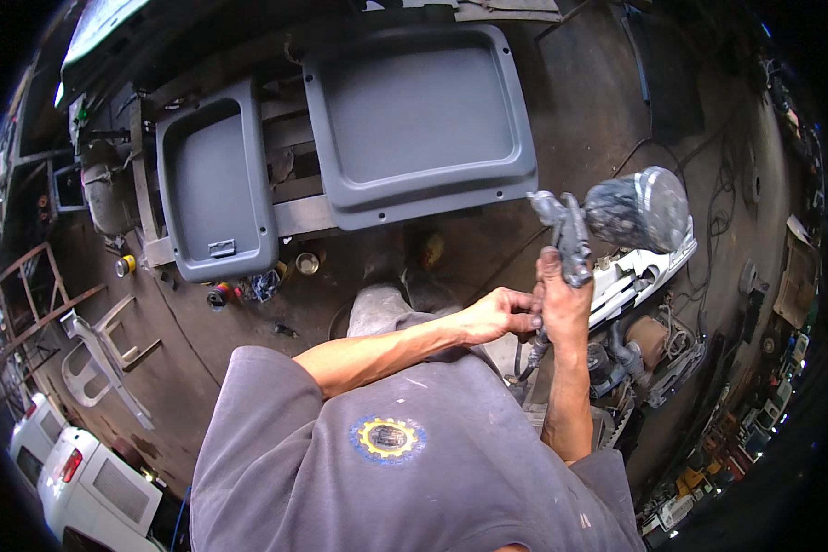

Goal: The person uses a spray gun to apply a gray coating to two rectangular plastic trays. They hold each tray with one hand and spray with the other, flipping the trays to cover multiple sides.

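Observation:
My right hand is wrapped round the handle of a paint-spattered spray gun, held up to the right of my body. The gun's cup sticks out to the right, smeared grey and white. My left hand reaches across and its closed fingertips pinch the lower part of the gun's handle, beside the right hand. Exactly which part they grip is hidden. The nozzle end is near the corner of a large grey recessed panel. A smaller grey recessed panel lies to its left.
A metal frame supports both panels. Small cans stand on the floor beneath. A white bumper-like part and machine parts lie at right, with hoses beyond. White vehicles stand at lower left.

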### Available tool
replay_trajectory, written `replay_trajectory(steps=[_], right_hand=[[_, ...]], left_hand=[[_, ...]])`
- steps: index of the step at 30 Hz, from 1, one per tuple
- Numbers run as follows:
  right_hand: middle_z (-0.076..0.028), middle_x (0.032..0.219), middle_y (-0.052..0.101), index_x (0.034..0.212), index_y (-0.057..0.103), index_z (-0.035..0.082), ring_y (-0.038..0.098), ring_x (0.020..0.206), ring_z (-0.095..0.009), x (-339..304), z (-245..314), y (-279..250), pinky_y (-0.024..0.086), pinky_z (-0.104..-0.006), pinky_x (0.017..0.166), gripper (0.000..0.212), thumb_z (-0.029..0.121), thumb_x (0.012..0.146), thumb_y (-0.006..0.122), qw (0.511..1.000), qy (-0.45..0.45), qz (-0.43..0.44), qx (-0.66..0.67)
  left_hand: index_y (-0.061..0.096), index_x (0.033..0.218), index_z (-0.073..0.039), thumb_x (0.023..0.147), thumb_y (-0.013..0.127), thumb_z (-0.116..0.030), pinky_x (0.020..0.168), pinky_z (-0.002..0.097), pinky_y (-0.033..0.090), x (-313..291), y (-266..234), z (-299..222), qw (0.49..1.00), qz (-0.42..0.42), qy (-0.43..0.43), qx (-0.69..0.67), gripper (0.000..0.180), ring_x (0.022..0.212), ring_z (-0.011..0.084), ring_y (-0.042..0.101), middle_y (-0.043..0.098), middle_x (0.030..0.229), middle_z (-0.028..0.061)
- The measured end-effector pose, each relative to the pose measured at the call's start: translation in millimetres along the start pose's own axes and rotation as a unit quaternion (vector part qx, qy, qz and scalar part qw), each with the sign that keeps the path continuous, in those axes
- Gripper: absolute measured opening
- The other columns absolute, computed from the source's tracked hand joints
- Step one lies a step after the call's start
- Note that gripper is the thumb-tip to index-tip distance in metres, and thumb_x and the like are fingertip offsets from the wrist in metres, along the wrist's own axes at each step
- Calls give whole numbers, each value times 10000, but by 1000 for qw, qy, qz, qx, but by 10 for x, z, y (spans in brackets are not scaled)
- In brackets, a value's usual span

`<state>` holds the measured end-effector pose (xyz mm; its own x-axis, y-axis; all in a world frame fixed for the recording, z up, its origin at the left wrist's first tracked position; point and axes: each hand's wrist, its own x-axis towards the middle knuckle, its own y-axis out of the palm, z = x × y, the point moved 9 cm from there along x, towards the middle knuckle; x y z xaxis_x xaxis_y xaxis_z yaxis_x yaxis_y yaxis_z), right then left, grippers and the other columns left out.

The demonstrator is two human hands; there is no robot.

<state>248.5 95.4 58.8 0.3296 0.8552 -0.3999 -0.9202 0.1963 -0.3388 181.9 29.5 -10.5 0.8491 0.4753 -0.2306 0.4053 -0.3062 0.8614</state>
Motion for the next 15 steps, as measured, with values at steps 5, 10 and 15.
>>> replay_trajectory(steps=[5, 10, 15], right_hand=[[23, 695, 489, 882, 537, 56, 424, 494, -47, -72, 49, -254, 321, -230, 408, 395, 425, 891, 681, 998, 22, -48, -16], [48, 635, 452, 913, 512, 76, 409, 476, -38, -2, -26, 20, 324, -227, 397, 385, 421, 896, 682, 997, -6, 55, -56], [-47, 950, 574, 1165, 520, 54, 505, 776, -120, 11, 195, 514, 400, -283, 670, 471, 413, 897, 665, 972, 4, 207, -107]], left_hand=[[670, 1071, -14, 934, 646, -170, 721, 257, 473, 155, 159, 135, 1000, 24, -3, -14, 208, 748, 79, 552, 631, 841, -15], [608, 1217, -31, 939, 642, -196, 782, 277, 511, -68, 90, 168, 1000, 10, -19, -5, 325, 820, 110, 625, 651, 955, 16], [534, 1334, -22, 918, 640, -176, 858, 310, 495, -695, -595, 156, 986, -129, -26, 106, 456, 958, 162, 615, 648, 1141, 94]])
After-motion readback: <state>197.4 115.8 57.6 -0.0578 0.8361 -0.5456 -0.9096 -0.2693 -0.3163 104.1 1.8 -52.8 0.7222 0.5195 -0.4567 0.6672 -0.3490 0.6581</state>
